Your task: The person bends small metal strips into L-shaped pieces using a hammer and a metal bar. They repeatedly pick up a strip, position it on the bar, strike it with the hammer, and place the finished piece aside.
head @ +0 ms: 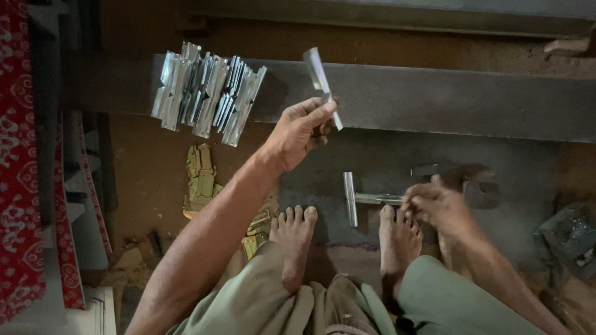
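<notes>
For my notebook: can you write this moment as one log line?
left hand: holds metal strip | right hand: on T-shaped metal piece | strip stack: on beam

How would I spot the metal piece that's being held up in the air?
Find the long dark steel beam across the top. The left hand is raised in front of it, pinching a shiny metal strip. Unlike the stack of metal pieces lying on the beam, it is single and tilted, off every surface.

The person wears loose, dull green trousers at the bottom of the frame. Both arms are bare, with no sleeves. The feet are bare too, no shoes.
</notes>
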